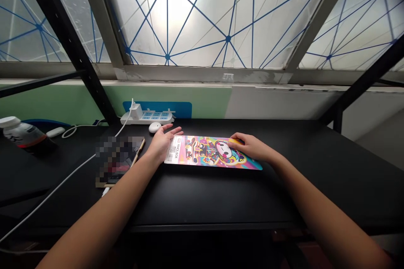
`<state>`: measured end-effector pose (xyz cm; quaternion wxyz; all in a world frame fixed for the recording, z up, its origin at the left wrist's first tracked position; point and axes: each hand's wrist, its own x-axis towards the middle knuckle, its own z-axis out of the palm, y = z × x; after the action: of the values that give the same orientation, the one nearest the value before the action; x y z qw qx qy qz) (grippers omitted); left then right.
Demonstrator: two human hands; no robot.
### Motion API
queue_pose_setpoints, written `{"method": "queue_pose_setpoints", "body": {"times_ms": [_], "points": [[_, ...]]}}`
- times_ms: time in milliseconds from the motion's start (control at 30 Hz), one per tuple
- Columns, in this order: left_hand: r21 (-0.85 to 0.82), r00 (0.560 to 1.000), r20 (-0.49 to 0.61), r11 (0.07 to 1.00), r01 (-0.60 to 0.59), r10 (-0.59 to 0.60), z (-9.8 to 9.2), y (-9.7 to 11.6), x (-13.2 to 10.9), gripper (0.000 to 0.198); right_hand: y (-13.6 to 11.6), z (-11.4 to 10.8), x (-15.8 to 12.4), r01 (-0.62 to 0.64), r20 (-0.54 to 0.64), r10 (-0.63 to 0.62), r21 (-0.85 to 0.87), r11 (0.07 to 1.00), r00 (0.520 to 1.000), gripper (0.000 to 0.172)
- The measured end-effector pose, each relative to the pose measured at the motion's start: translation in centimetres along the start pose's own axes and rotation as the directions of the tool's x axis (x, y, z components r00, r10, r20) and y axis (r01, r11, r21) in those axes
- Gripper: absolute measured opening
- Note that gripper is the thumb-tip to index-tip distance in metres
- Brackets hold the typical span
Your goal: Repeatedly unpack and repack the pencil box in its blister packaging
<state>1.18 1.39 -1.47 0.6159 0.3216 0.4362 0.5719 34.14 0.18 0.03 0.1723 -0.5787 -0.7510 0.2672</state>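
Frosted window panes (pixel 202 17) crossed by blue lines fill the background at twelve o'clock, above a black worktop (pixel 331 168). Taking the flat pencil box (pixel 211 152) as the dial's centre, a bottle (pixel 27 134) with a white cap lies far off at nine o'clock. Nearer on that same bearing is a flat device (pixel 116 162), its face pixelated, with a white plug at its lower edge. At ten o'clock a white power strip (pixel 154 117) carries an adapter, and a small rounded white object (pixel 154 127) sits in front of it.

The person's left hand (pixel 162 142) is at the box's nine o'clock end, its fingers loosely spread past the corner; whether it grips cannot be told. The box lies near the middle of the worktop, long side across. Its left end bears a pale label reading "PENCIL BOX" and a barcode; then comes a sideways cartoon figure, its white head with pink cheeks toward three o'clock, among pink, yellow and purple, ending in a turquoise rounded corner. The right hand (pixel 248 146) has its fingers closed over the three o'clock end, holding it.
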Motion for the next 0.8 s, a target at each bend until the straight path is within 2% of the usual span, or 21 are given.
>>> {"method": "queue_pose_setpoints", "body": {"times_ms": [200, 367, 433, 533, 600, 733, 800], "points": [[0.108, 0.998, -0.062, 0.994, 0.02, -0.014, 0.2, 0.1, 0.2, 0.035, -0.4, 0.4, -0.2, -0.027, -0.077, 0.028, 0.011, 1.0, 0.997, 0.046], [0.168, 0.996, -0.089, 0.986, 0.006, 0.009, 0.3, 0.2, 0.2, 0.016, -1.0, 0.2, -0.6, 0.047, -0.211, -0.043, 0.013, 0.999, 0.977, 0.045], [0.203, 0.996, -0.073, 0.979, -0.029, 0.044, 0.3, 0.1, 0.1, 0.019, -1.4, 0.2, -0.8, 0.094, -0.301, -0.094, -0.017, 0.995, 0.949, 0.045], [0.304, 0.985, -0.022, 0.939, -0.158, 0.173, 0.3, 0.0, -0.1, 0.046, -2.1, 0.2, -1.1, 0.179, -0.428, -0.197, -0.083, 0.98, 0.882, 0.045], [0.369, 0.959, 0.017, 0.89, -0.268, 0.282, 0.4, 0.1, -0.3, 0.058, -2.5, 0.3, -1.3, 0.229, -0.492, -0.258, -0.12, 0.966, 0.832, 0.044], [0.362, 0.903, 0.067, 0.833, -0.418, 0.424, 0.9, 0.8, -1.5, 0.062, -3.3, 0.5, -1.8, 0.262, -0.593, -0.314, -0.175, 0.949, 0.741, 0.041], [0.343, 0.88, 0.118, 0.812, -0.472, 0.461, 1.1, 1.2, -2.1, 0.062, -3.7, 0.6, -2.1, 0.242, -0.609, -0.304, -0.184, 0.953, 0.733, 0.039]]}}
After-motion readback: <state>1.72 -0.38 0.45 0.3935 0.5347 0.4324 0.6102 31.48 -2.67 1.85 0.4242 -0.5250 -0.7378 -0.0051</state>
